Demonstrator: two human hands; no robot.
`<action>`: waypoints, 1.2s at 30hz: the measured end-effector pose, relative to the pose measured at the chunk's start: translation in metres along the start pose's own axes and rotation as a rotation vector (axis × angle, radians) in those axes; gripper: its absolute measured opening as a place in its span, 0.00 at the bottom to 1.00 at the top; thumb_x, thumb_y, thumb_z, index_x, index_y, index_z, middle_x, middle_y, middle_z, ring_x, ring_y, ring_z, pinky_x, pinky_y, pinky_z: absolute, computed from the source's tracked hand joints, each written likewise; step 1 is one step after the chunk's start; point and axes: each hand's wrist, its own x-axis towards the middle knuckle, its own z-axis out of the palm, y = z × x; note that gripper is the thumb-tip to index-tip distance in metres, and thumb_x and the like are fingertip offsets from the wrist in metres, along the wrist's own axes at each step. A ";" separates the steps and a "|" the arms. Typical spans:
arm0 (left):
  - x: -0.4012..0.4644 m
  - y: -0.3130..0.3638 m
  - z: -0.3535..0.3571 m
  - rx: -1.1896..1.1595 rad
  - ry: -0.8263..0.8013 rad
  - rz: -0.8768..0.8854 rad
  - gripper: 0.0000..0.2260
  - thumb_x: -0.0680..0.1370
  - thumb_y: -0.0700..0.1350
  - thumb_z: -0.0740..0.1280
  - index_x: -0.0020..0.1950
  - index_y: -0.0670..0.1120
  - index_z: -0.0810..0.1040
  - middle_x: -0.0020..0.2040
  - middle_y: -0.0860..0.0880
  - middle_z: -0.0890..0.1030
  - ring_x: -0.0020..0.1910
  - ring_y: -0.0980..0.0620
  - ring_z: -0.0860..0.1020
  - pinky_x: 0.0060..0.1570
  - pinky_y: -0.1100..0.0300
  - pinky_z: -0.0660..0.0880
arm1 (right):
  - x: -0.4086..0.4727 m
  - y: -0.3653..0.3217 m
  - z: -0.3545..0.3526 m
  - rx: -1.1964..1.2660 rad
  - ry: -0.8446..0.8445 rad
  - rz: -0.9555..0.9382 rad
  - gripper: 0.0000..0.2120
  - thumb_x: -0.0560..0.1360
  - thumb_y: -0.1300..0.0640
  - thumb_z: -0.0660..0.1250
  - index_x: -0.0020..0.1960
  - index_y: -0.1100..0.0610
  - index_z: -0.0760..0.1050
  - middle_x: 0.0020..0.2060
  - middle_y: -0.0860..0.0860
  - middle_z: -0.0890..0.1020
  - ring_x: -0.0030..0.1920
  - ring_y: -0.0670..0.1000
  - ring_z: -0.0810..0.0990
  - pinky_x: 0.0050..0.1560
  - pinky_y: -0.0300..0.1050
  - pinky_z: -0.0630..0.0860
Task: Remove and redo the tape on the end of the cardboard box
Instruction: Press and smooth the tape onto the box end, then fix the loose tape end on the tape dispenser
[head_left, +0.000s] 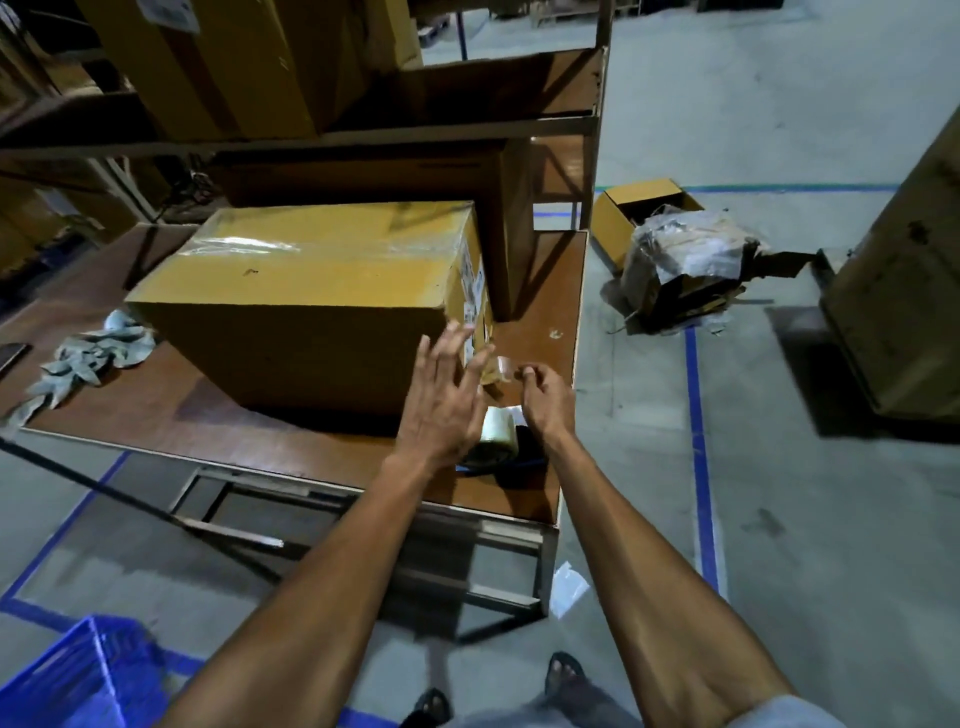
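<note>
Blue crate at bottom left on the floor, contents not visible. Both forearms reach forward over the near right corner of the table. Tape dispenser with a clear roll lies on the table just under the wrists, partly hidden by them.

Left hand: fingers spread wide, flat, at the lower right corner of the cardboard box, holding nothing. Right hand: fingers pinched on a strip of clear tape; the strip runs from the pinch leftward to the box's right end.

Box sits on the table, long axis left-right, the end with labels facing right. Clear tape band across the top near the far left. Box is closed.

Grey rags lie left of the box, apart from it.

Farther: a shelf rack behind the table carries more cartons. On the floor to the right, a small open yellow carton beside a heap of torn cardboard and plastic wrap; its contents are unclear.
</note>
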 end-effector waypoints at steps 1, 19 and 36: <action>-0.010 -0.001 0.005 -0.015 -0.038 0.033 0.28 0.82 0.46 0.64 0.82 0.46 0.66 0.84 0.37 0.61 0.86 0.39 0.56 0.85 0.39 0.47 | -0.002 0.007 0.000 -0.019 0.039 0.019 0.15 0.86 0.53 0.60 0.64 0.56 0.83 0.59 0.54 0.87 0.57 0.54 0.83 0.53 0.38 0.74; -0.077 -0.024 0.038 -0.422 -0.397 -0.206 0.38 0.83 0.43 0.68 0.88 0.49 0.52 0.86 0.44 0.56 0.84 0.42 0.61 0.81 0.45 0.64 | -0.073 0.057 0.010 -0.201 0.154 0.238 0.12 0.82 0.59 0.67 0.61 0.58 0.86 0.60 0.56 0.87 0.64 0.58 0.83 0.66 0.44 0.74; -0.072 -0.026 0.047 -0.515 -0.404 -0.221 0.36 0.82 0.40 0.69 0.87 0.50 0.56 0.85 0.43 0.59 0.82 0.42 0.63 0.81 0.42 0.66 | -0.068 0.070 0.010 -0.203 0.199 0.282 0.09 0.77 0.52 0.76 0.38 0.49 0.81 0.44 0.53 0.88 0.50 0.54 0.86 0.58 0.53 0.83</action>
